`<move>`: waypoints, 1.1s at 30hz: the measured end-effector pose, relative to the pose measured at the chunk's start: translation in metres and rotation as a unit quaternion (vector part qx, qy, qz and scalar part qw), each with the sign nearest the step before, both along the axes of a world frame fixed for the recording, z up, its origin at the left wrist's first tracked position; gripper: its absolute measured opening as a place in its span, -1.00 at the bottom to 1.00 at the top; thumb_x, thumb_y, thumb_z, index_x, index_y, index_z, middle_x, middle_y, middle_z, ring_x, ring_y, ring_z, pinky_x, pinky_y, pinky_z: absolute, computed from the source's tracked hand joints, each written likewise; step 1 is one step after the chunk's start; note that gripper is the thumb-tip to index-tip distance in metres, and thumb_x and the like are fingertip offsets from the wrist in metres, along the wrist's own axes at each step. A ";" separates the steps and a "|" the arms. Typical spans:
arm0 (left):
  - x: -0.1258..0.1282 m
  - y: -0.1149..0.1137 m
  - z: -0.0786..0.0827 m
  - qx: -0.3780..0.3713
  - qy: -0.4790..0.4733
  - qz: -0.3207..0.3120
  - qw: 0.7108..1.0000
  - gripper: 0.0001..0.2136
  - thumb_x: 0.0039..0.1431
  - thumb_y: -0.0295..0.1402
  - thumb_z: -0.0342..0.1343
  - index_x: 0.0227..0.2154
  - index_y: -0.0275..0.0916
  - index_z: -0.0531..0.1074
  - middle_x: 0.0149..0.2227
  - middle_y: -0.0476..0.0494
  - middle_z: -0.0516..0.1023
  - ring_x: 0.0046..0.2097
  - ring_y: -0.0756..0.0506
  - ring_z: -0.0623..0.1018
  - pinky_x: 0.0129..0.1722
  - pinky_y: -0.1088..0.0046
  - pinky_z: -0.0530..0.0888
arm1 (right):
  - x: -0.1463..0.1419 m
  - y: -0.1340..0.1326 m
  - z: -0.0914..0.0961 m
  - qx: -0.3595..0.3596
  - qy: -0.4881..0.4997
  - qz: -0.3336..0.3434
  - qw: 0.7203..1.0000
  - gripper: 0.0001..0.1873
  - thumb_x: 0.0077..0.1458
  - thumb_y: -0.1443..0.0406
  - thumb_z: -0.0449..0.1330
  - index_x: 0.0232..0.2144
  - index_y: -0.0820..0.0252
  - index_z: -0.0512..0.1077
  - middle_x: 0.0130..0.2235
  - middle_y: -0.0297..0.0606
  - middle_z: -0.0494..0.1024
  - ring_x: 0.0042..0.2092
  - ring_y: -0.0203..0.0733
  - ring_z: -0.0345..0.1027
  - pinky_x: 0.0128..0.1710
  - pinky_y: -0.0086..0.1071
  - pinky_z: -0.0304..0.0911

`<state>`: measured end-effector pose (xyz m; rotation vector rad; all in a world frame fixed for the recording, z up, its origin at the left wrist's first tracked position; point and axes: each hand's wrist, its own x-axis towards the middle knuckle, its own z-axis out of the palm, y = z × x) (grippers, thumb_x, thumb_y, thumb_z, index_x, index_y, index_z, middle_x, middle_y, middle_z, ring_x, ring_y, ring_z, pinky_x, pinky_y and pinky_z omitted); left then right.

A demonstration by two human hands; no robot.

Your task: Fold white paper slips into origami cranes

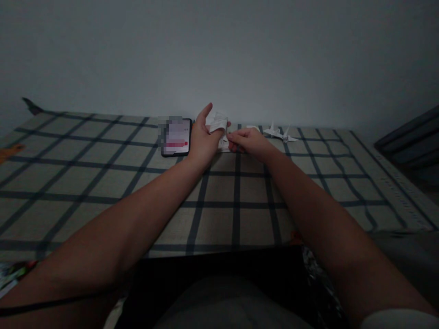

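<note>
A creased piece of white paper (218, 123) is held up between my hands near the wall side of the table. My left hand (206, 139) grips it from the left, thumb raised and the other fingers partly hidden. From the right, my right hand (249, 140) pinches at the paper's lower right edge with thumb and forefinger; the other fingers curl under. More white paper (224, 149) shows below, partly covered by the hands. Two folded white paper cranes (286, 138) lie just right of my right hand.
A smartphone (187, 145) with a lit screen lies left of my left hand. The checked tablecloth (219, 214) covers the table, which meets a plain wall (219, 59). An orange object (12, 151) is at the far left, and dark fabric (411, 141) at the far right.
</note>
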<state>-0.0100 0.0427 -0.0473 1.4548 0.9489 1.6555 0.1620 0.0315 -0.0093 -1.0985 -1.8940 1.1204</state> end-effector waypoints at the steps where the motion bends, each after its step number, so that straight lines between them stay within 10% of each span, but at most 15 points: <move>1: 0.000 0.000 0.001 0.000 0.003 0.002 1.000 -0.22 0.24 -0.07 0.32 0.45 -0.05 0.16 0.07 -0.33 0.66 0.16 -0.37 0.68 0.03 0.04 0.64 | 0.000 0.000 0.000 0.003 0.002 0.003 1.000 -0.58 0.28 0.02 0.28 -0.44 0.24 0.57 -0.49 -0.31 0.53 -0.49 -0.36 0.23 -0.46 -0.43 0.12; 33: -0.004 0.008 -0.006 -0.040 -0.045 -0.037 0.997 -0.16 0.24 0.01 0.35 0.46 -0.05 0.10 0.04 -0.35 0.69 0.17 -0.35 0.67 0.06 0.05 0.63 | -0.002 -0.004 0.001 0.029 -0.030 0.015 0.999 -0.68 0.22 0.14 0.28 -0.48 0.22 0.47 -0.51 -0.39 0.44 -0.46 -0.36 0.20 -0.39 -0.39 0.11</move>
